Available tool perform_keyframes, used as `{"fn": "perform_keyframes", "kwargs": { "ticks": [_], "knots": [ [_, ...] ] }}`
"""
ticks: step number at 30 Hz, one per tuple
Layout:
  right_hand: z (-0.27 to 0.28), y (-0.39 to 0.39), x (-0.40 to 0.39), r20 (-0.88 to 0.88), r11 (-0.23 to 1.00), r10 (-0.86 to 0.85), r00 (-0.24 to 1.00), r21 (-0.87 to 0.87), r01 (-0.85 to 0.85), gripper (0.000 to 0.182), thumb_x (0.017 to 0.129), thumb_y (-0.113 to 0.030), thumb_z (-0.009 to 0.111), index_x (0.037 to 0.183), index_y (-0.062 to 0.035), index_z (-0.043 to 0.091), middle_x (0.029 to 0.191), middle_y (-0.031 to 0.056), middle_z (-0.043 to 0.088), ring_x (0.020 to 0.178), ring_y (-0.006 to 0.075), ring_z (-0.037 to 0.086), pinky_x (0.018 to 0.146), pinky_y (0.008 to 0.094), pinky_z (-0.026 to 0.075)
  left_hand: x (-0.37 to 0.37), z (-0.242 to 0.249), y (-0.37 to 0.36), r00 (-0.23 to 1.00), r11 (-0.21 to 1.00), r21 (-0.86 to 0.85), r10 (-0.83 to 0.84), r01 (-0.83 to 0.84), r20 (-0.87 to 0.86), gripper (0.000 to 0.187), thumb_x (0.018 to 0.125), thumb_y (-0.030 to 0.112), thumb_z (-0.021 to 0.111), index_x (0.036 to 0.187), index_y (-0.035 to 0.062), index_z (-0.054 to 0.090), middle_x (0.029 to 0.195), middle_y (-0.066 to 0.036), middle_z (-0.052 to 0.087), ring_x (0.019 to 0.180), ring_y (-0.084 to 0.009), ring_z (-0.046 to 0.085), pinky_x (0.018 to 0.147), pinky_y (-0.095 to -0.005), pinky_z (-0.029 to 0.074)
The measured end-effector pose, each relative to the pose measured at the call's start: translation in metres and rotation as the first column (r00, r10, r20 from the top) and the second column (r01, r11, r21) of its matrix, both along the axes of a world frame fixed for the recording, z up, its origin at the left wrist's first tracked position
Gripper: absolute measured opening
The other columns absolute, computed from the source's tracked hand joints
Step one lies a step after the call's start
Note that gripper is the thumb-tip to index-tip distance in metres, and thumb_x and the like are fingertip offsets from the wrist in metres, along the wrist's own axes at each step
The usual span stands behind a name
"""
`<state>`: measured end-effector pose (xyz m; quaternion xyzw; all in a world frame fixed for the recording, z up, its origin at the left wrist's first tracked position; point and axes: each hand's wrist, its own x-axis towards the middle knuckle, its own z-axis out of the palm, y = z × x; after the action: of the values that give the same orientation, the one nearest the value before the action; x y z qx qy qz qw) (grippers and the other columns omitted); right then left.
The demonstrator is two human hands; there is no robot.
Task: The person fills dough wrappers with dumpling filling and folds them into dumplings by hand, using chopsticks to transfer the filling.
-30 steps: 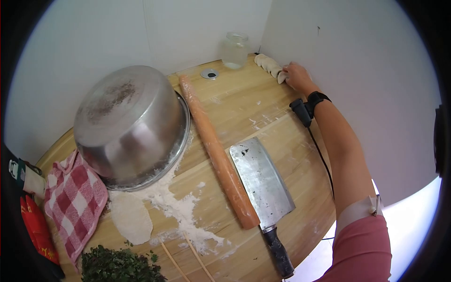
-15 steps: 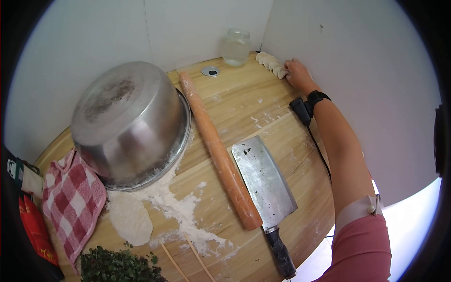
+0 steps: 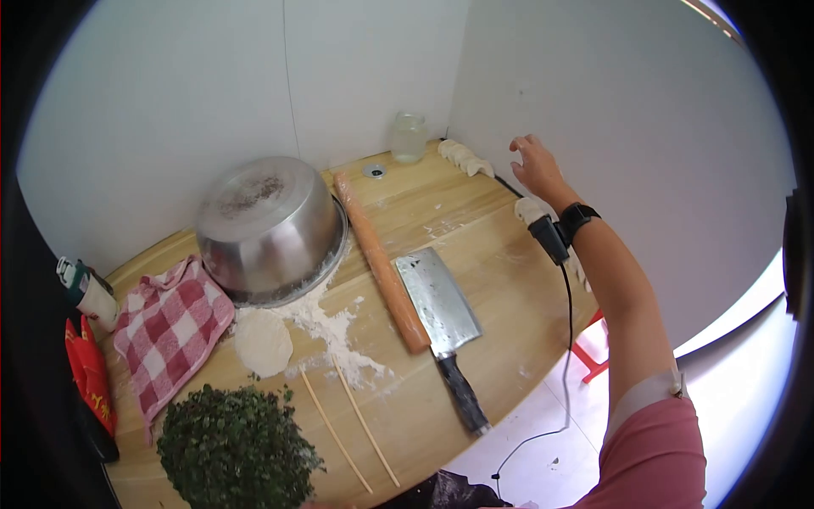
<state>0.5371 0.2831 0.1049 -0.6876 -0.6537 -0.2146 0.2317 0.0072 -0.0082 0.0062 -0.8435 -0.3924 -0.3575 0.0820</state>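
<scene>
My right hand is raised at the right side of the table, by the wall. Its fingers are loosely bent and apart, with nothing in them. Just left of it, a row of folded dumplings lies along the table's far right edge. More pale dumplings show partly behind a black device at my wrist, from which a cable hangs. I cannot make out my left hand in the view.
On the wooden table lie a cleaver, a rolling pin, chopsticks, a dough wrapper, chopped greens and a checkered cloth. An upturned metal basin and a glass jar stand farther back.
My right hand has lifted away from the end of the dumpling row, and its fingers have come apart. The view has shifted, showing more of the greens and the floor.
</scene>
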Motion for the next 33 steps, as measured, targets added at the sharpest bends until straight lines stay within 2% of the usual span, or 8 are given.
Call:
{"fn": "perform_keyframes", "kwargs": {
  "ticks": [6, 8, 9, 14, 20, 27, 29, 33],
  "knots": [
    [0.069, -0.117, -0.043, -0.125, 0.994, 0.112, 0.986, 0.032, -0.109, 0.025, 0.081, -0.01, 0.063, 0.105, -0.0079, 0.056, 0.102, 0.0117, 0.056, 0.077, 0.0269, 0.059, 0.073, 0.0387, 0.049, 0.0, -0.002, -0.001, 0.998, 0.998, -0.054, 0.039, -0.036, 0.051, 0.038, 0.096, 0.029, 0.054, 0.067, 0.0044, 0.048, 0.062, -0.009, 0.046, 0.049, -0.0181, 0.042, 0.044, -0.0294, 0.034],
    [0.09, -0.158, -0.059, -0.158, 0.992, 0.123, 0.98, 0.046, -0.117, 0.024, 0.082, -0.01, 0.063, 0.105, -0.0075, 0.056, 0.101, 0.0104, 0.057, 0.074, 0.0232, 0.059, 0.071, 0.0364, 0.049, 0.001, 0.0, -0.005, 0.986, 0.966, -0.259, 0.055, -0.012, 0.16, 0.024, 0.074, 0.011, 0.064, 0.062, 0.0038, 0.044, 0.058, -0.013, 0.043, 0.053, -0.0341, 0.047, 0.048, -0.0423, 0.034],
    [0.099, -0.177, -0.071, -0.172, 0.987, 0.151, 0.973, 0.073, -0.14, 0.024, 0.082, -0.01, 0.063, 0.105, -0.0068, 0.057, 0.101, 0.009, 0.058, 0.074, 0.0206, 0.059, 0.07, 0.0346, 0.049, -0.001, -0.001, -0.005, 0.984, 0.943, -0.333, 0.068, -0.009, 0.166, 0.029, 0.074, 0.012, 0.067, 0.061, 0.0044, 0.042, 0.059, -0.015, 0.044, 0.058, -0.0379, 0.048, 0.051, -0.046, 0.034],
    [0.116, -0.25, -0.127, -0.242, 0.958, 0.27, 0.932, 0.16, -0.236, 0.021, 0.083, -0.009, 0.061, 0.103, -0.0039, 0.059, 0.1, 0.0067, 0.06, 0.073, 0.016, 0.06, 0.066, 0.0315, 0.049, -0.003, 0.002, -0.008, 0.991, 0.965, -0.264, 0.03, 0.005, 0.13, 0.025, 0.076, 0.014, 0.066, 0.064, 0.0056, 0.045, 0.063, -0.013, 0.048, 0.06, -0.0349, 0.052, 0.053, -0.0442, 0.04],
    [0.076, -0.264, -0.21, -0.325, 0.881, 0.423, 0.846, -0.074, -0.468, 0.013, 0.086, -0.008, 0.062, 0.098, -0.0033, 0.059, 0.081, 0.0037, 0.058, 0.069, 0.0101, 0.057, 0.06, 0.0248, 0.048, -0.009, -0.004, -0.01, 0.986, 0.977, -0.21, 0.072, -0.039, 0.151, 0.022, 0.077, 0.015, 0.066, 0.067, 0.0075, 0.048, 0.064, -0.01, 0.051, 0.062, -0.0307, 0.054, 0.055, -0.0413, 0.043],
    [0.012, -0.214, -0.303, -0.346, 0.705, 0.565, 0.749, -0.269, -0.656, 0.008, 0.084, -0.009, 0.062, 0.088, -0.0033, 0.061, 0.08, 0.009, 0.063, 0.071, 0.0188, 0.063, 0.063, 0.0305, 0.051, -0.009, -0.004, -0.01, 0.977, 0.977, -0.211, 0.041, 0.005, 0.21, 0.021, 0.074, 0.016, 0.068, 0.067, 0.0079, 0.05, 0.064, -0.008, 0.052, 0.062, -0.0287, 0.056, 0.054, -0.0395, 0.045],
    [0.0, -0.198, -0.331, -0.401, 0.698, 0.554, 0.73, -0.253, -0.67, 0.007, 0.078, -0.011, 0.06, 0.079, -0.0037, 0.063, 0.074, 0.0151, 0.065, 0.073, 0.0334, 0.063, 0.067, 0.041, 0.05, -0.009, -0.004, -0.01, 0.967, 0.977, -0.214, 0.057, -0.002, 0.249, 0.021, 0.073, 0.014, 0.069, 0.065, 0.0073, 0.05, 0.062, -0.009, 0.051, 0.06, -0.0303, 0.055, 0.054, -0.0405, 0.044],
    [-0.027, -0.144, -0.369, -0.376, 0.734, 0.527, 0.762, -0.251, -0.631, 0.008, 0.077, -0.01, 0.061, 0.079, -0.004, 0.065, 0.075, 0.0156, 0.065, 0.075, 0.0342, 0.064, 0.07, 0.0431, 0.049, -0.009, 0.001, -0.012, 0.963, 0.975, -0.221, 0.056, 0.003, 0.263, 0.022, 0.074, 0.016, 0.069, 0.065, 0.008, 0.051, 0.062, -0.009, 0.052, 0.061, -0.0296, 0.056, 0.054, -0.0401, 0.044]
  ]
}}
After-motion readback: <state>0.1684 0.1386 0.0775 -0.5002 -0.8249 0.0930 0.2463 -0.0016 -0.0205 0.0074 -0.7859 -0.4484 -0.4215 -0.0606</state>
